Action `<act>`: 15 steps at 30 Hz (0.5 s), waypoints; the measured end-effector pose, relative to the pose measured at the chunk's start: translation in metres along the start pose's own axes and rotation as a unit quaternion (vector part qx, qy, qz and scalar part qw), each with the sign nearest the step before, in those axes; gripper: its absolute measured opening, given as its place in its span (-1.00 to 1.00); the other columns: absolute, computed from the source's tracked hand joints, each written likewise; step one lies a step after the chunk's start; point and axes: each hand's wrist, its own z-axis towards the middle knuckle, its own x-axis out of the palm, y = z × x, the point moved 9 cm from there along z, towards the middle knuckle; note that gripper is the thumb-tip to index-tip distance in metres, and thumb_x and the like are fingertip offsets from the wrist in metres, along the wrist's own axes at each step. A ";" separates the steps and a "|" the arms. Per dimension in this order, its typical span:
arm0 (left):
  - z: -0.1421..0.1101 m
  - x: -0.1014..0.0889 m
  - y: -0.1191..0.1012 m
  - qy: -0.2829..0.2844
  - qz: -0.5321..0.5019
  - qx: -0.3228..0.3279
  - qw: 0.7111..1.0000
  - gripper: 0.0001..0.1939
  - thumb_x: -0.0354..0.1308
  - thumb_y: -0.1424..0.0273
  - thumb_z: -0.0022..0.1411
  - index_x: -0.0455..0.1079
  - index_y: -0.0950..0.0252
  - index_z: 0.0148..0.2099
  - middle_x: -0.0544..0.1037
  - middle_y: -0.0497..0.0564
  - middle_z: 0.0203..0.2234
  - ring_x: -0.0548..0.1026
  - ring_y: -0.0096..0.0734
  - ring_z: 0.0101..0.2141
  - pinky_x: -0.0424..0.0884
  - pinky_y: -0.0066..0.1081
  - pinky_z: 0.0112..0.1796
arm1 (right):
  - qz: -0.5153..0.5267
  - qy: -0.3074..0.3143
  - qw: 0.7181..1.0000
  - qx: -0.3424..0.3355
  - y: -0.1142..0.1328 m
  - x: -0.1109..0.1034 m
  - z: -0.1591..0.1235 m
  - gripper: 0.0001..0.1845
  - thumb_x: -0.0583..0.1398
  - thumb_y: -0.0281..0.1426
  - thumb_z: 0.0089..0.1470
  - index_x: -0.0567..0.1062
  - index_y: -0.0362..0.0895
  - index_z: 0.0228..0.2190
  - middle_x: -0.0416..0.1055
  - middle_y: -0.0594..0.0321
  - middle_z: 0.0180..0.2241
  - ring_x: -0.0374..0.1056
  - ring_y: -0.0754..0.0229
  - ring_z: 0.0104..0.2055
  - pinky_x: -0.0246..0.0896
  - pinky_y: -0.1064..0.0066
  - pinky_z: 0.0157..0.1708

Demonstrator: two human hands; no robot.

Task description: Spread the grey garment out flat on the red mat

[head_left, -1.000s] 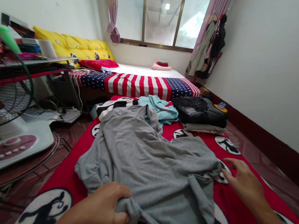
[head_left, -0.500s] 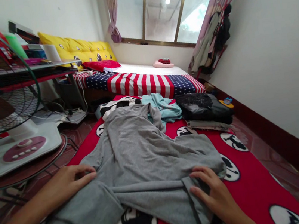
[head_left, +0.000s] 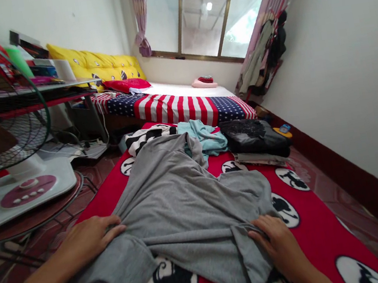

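Gray jersey shirt, soft, rumpled, ridged with folds, spread across red printed blanket, round white prints beneath. At shirt's near left edge, left hand flat, fingers open, barely shifted. At shirt's near right fold, right hand gripping cloth, fingers curled, no longer loosely spread.

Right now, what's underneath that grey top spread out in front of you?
The grey long-sleeved top lies on a red blanket with black-and-white circles, and a striped garment seems to run under its collar end. Whatever lies directly beneath the cloth is covered and cannot be seen.
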 end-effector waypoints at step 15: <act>0.029 -0.016 -0.114 -0.002 -0.077 0.184 0.980 -0.70 0.01 0.27 0.27 0.55 0.18 -0.13 0.55 0.06 -0.20 0.51 -0.22 -0.20 0.36 -0.29 -0.11 | 0.072 0.013 0.971 0.228 -0.087 -0.042 0.033 -0.44 0.09 0.05 0.03 0.49 -0.13 -0.17 0.48 0.12 -0.22 0.35 0.15 -0.44 0.21 0.33 -0.36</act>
